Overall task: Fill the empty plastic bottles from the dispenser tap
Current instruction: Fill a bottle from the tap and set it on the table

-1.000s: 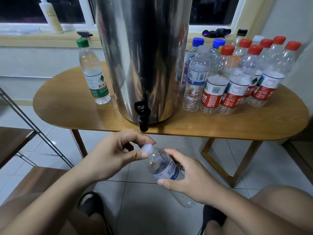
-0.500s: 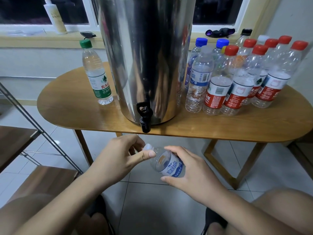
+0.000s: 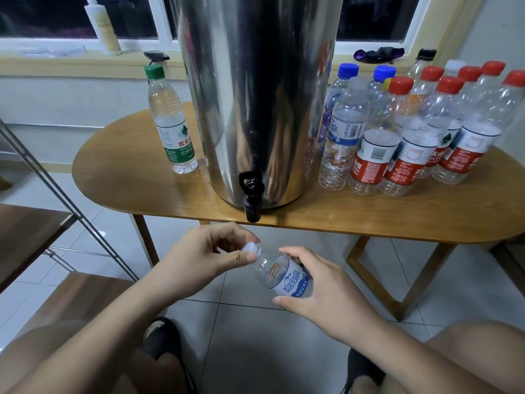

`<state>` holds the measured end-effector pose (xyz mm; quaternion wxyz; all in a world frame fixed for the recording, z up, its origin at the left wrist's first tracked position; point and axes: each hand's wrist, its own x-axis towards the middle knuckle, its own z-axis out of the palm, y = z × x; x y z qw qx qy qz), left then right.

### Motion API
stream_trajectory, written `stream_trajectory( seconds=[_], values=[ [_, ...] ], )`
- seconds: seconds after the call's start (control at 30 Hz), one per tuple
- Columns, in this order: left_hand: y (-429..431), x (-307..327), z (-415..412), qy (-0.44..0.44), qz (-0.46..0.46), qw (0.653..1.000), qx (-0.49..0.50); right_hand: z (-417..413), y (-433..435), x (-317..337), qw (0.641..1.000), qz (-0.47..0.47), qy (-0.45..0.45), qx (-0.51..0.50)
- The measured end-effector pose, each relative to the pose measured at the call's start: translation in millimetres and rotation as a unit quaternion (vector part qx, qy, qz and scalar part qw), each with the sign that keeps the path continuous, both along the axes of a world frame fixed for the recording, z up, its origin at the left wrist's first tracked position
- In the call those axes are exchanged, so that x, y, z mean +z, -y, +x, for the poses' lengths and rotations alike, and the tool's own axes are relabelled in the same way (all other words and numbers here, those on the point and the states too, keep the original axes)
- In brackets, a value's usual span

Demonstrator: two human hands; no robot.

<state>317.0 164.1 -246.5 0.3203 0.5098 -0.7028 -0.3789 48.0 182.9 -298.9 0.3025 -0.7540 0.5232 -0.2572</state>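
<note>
A tall steel dispenser stands on the wooden table, its black tap hanging over the front edge. Below the tap I hold an empty clear bottle with a blue label, tilted with its neck up and to the left. My right hand grips its body. My left hand pinches the white cap between thumb and fingers. A green-capped bottle stands left of the dispenser. Several empty bottles with red and blue caps crowd the table's right side.
A metal-framed wooden shelf stands at the left. The window sill behind holds a white lotion bottle, a small black object and a dark cloth. My knees and dark sandals show at the bottom over the tiled floor.
The bottle has tipped more upright and drawn a little closer under the tap. My left hand has stayed pinched on the cap, and my right hand keeps its grip on the body.
</note>
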Motion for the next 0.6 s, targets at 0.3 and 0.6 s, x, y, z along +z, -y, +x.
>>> stream_trajectory(
  seconds=[0.3,0.6],
  values=[
    [29,-5,30,0.132,-0.136,0.975,0.115,18,14,-4,0.999,0.025,0.013,-0.034],
    [73,-4,55,0.225,-0.176,0.942,0.177,33,19,-4,0.997,0.038,0.03,-0.051]
  ],
)
